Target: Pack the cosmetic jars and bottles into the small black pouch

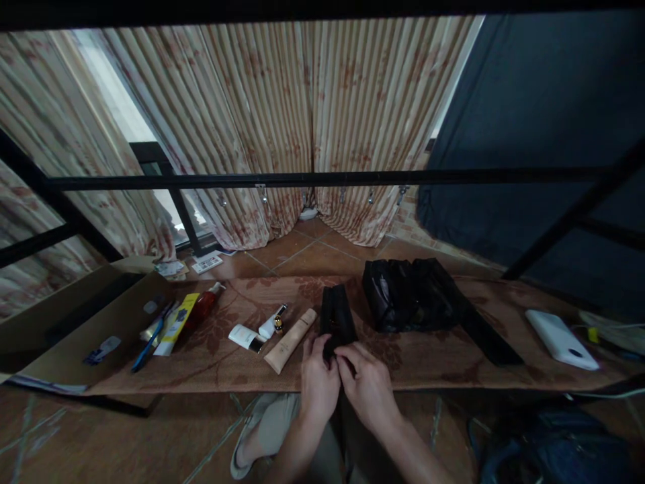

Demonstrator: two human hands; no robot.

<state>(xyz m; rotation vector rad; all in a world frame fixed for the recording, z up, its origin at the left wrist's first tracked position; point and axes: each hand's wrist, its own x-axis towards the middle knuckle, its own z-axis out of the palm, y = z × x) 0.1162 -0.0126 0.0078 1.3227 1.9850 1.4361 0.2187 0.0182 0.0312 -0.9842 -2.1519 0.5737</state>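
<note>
A small black pouch (336, 314) lies on the patterned tabletop (226, 356) in front of me. My left hand (318, 380) and my right hand (367, 383) meet at its near end, fingers curled and pinching the pouch's edge. Left of the pouch lie a beige tube (290, 340), a white tube (245, 337) and a small white-and-gold bottle (273, 322). A larger black bag (408, 294) sits just right of the pouch.
Further left are a red bottle (204, 306), a yellow packet (176, 324) and a blue toothbrush (150, 339). A cardboard box (65, 349) sits at the far left, a white power bank (561, 338) at the right. Curtains hang behind a black bar (322, 179).
</note>
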